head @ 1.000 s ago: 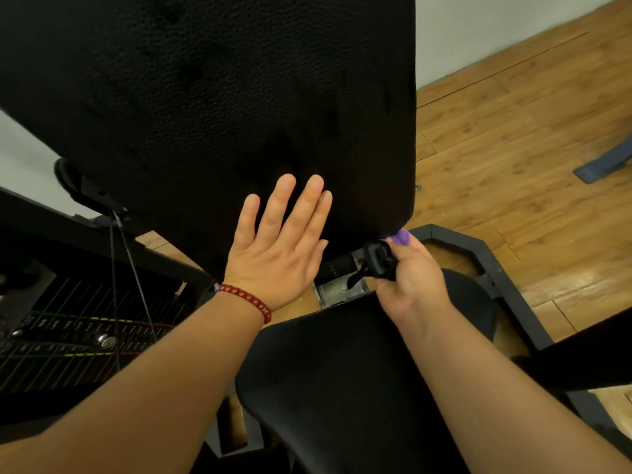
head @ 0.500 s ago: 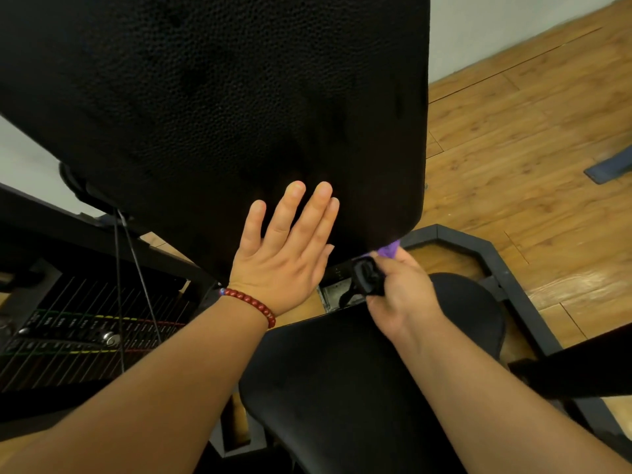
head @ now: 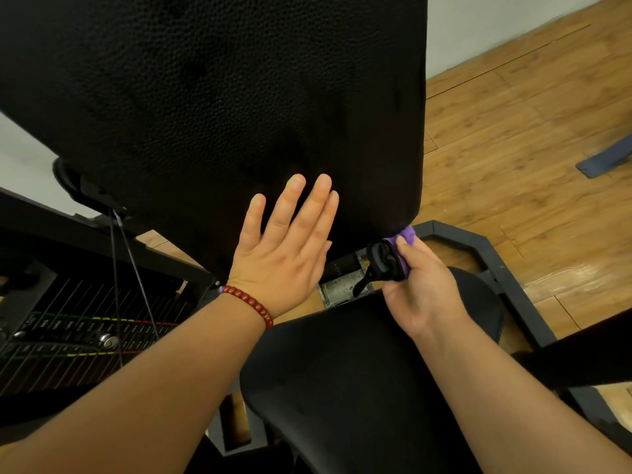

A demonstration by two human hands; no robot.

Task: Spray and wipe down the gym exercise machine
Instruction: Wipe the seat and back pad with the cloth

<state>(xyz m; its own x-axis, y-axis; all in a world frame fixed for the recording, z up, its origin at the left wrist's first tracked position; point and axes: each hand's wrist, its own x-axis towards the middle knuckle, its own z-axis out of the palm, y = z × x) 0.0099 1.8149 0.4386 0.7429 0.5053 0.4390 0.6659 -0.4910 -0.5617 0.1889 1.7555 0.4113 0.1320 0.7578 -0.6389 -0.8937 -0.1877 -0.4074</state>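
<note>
left hand (head: 284, 254) lay flat, fingers spread, on back pad (head: 212, 107) | right hand (head: 415, 289) gripped spray bottle (head: 384, 263) and purple cloth (head: 407, 236) at pad's lower corner (above seat (head: 342, 388)) | risk: bunched cloth slipping, likely missing the corner

Both forearms are bare up to the bottom edge of the picture; no sleeve is visible on either one. On the left wrist there is a bracelet (head: 249, 302) of round dark-red beads, with one small bluish bead at its end near the hand. The right wrist carries nothing. The fingernails are short and without polish.
</note>
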